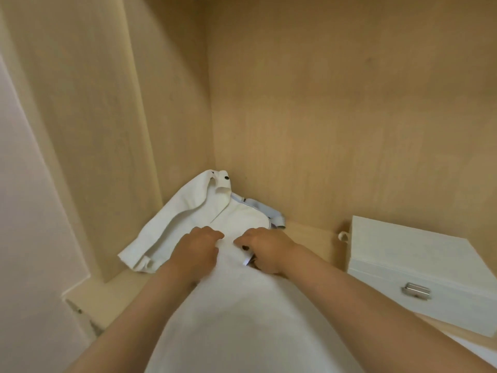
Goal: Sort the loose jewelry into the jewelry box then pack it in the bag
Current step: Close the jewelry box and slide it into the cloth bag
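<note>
A white fabric bag (188,211) with a snap-button flap and a pale blue strap (269,211) lies in the back left corner of a wooden cabinet shelf. Both hands are on its near edge. My left hand (196,251) grips the white fabric with curled fingers. Just to its right, my right hand (265,253) pinches the fabric and a small silvery piece by the opening. The closed white jewelry box (419,265) with a metal clasp (415,290) stands at the right, apart from both hands. No loose jewelry shows.
Light wooden cabinet walls (322,117) close in the back and left side. The shelf's front edge (88,292) runs at lower left, next to a white door panel (32,238). White clothing on my body fills the lower middle of the view.
</note>
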Motion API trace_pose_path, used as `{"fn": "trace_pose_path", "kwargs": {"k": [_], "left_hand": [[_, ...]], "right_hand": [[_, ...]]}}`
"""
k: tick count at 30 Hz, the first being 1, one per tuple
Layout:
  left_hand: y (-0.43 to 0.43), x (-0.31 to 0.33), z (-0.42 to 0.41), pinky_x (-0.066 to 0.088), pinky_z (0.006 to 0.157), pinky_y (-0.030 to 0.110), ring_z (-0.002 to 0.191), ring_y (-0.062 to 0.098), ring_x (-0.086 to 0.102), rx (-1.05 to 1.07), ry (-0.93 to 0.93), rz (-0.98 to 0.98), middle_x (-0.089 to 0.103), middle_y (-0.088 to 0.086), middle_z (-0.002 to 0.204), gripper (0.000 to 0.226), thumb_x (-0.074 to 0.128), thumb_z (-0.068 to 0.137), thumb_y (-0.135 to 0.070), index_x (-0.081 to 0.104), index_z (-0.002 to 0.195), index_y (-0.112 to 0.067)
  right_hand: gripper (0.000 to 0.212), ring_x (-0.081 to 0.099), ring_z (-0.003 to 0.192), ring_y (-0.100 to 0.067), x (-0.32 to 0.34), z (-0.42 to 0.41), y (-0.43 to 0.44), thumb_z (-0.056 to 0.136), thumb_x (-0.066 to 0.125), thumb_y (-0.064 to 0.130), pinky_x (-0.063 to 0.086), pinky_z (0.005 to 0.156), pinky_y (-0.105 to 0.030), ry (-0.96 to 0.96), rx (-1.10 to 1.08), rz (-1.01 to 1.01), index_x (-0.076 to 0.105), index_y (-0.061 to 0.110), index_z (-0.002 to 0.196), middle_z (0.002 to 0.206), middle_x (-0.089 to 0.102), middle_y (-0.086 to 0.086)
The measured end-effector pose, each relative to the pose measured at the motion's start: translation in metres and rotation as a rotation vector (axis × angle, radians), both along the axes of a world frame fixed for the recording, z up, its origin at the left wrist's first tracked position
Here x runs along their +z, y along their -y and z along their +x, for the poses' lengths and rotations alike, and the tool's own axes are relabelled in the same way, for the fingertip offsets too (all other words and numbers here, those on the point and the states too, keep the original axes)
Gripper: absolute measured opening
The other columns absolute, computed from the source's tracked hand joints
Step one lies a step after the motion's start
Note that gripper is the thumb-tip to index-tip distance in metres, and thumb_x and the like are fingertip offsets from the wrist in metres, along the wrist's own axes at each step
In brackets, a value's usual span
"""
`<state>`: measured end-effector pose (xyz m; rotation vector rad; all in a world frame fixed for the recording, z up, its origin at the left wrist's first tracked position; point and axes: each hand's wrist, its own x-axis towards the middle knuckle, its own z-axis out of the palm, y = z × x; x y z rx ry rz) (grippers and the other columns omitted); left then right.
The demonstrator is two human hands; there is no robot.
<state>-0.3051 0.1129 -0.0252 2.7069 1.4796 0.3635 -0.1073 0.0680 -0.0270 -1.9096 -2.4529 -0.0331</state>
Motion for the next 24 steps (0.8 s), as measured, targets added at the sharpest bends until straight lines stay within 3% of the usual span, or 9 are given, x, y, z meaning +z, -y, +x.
{"fn": "trace_pose_path", "kwargs": {"k": [6,9,11,14,16,18,20,22,24], "left_hand": [[-0.015,-0.019,-0.034,0.031,0.109,0.031,0.136,0.016,0.04,0.012,0.009,-0.093,0.041,-0.008,0.151,0.044,0.039,0.103,-0.027,0.04,0.147,-0.029],[-0.019,-0.019,-0.036,0.027,0.115,0.031,0.14,0.016,0.035,-0.026,0.104,-0.192,0.036,-0.006,0.155,0.048,0.042,0.102,-0.029,0.036,0.15,-0.028],[-0.022,-0.016,-0.039,0.027,0.116,0.033,0.141,0.016,0.032,-0.063,0.147,-0.274,0.033,-0.008,0.156,0.057,0.048,0.097,-0.034,0.031,0.151,-0.031],[-0.02,-0.012,-0.045,0.033,0.113,0.034,0.137,0.011,0.035,-0.141,0.227,-0.275,0.035,-0.016,0.152,0.08,0.063,0.08,-0.048,0.027,0.151,-0.041],[-0.018,-0.01,-0.046,0.035,0.108,0.026,0.133,0.009,0.04,-0.21,0.306,-0.169,0.04,-0.016,0.148,0.087,0.072,0.076,-0.043,0.03,0.151,-0.038],[-0.018,-0.004,-0.041,0.034,0.102,0.02,0.13,0.012,0.045,-0.222,0.368,0.009,0.048,-0.012,0.144,0.073,0.07,0.083,-0.03,0.038,0.149,-0.032],[-0.017,0.011,-0.033,0.042,0.09,0.024,0.118,0.014,0.056,-0.151,0.446,0.13,0.061,-0.01,0.131,0.05,0.056,0.091,-0.018,0.052,0.138,-0.033],[-0.012,0.029,-0.022,0.044,0.074,0.029,0.097,0.016,0.061,-0.085,0.456,0.141,0.07,-0.009,0.11,0.043,0.049,0.091,-0.008,0.063,0.123,-0.033],[-0.003,0.043,-0.01,0.047,0.071,0.032,0.091,0.018,0.062,-0.108,0.408,0.141,0.072,-0.007,0.101,0.043,0.047,0.089,-0.004,0.066,0.117,-0.033]], "right_hand": [[0.064,0.041,0.136,-0.026,-0.017,-0.005,-0.022,0.096,0.056,0.032,0.043,0.101,-0.044,0.058,0.04,-0.007,0.028,0.034,0.154,0.151,0.042,-0.003],[0.049,0.053,0.118,-0.026,-0.017,-0.004,-0.025,0.098,0.051,0.033,0.045,0.083,-0.038,0.136,0.062,0.081,0.04,0.032,0.145,0.13,0.057,-0.001],[0.038,0.056,0.108,-0.027,-0.012,-0.005,-0.027,0.098,0.048,0.022,0.045,0.077,-0.039,0.127,0.034,0.142,0.047,0.024,0.135,0.117,0.059,-0.004],[0.028,0.057,0.098,-0.024,0.007,-0.005,-0.031,0.092,0.05,0.011,0.042,0.074,-0.035,0.01,-0.022,0.217,0.052,0.02,0.118,0.107,0.059,-0.002],[0.021,0.054,0.088,-0.023,0.024,-0.002,-0.032,0.084,0.056,0.011,0.039,0.068,-0.033,-0.109,-0.057,0.265,0.053,0.024,0.099,0.095,0.055,0.001],[0.022,0.053,0.085,-0.024,0.04,0.005,-0.029,0.078,0.06,0.011,0.041,0.066,-0.034,-0.183,-0.076,0.32,0.052,0.026,0.091,0.089,0.054,0.001],[0.027,0.05,0.085,-0.024,0.054,0.014,-0.023,0.076,0.065,0.007,0.04,0.065,-0.034,-0.126,-0.088,0.37,0.056,0.021,0.097,0.088,0.05,0.002],[0.028,0.049,0.084,-0.024,0.065,0.023,-0.013,0.076,0.064,0.004,0.04,0.065,-0.034,-0.107,-0.113,0.399,0.055,0.018,0.099,0.088,0.05,0.0],[0.027,0.047,0.085,-0.023,0.068,0.035,-0.001,0.08,0.058,0.0,0.037,0.065,-0.034,-0.104,-0.148,0.413,0.054,0.017,0.1,0.09,0.051,-0.002]]}}
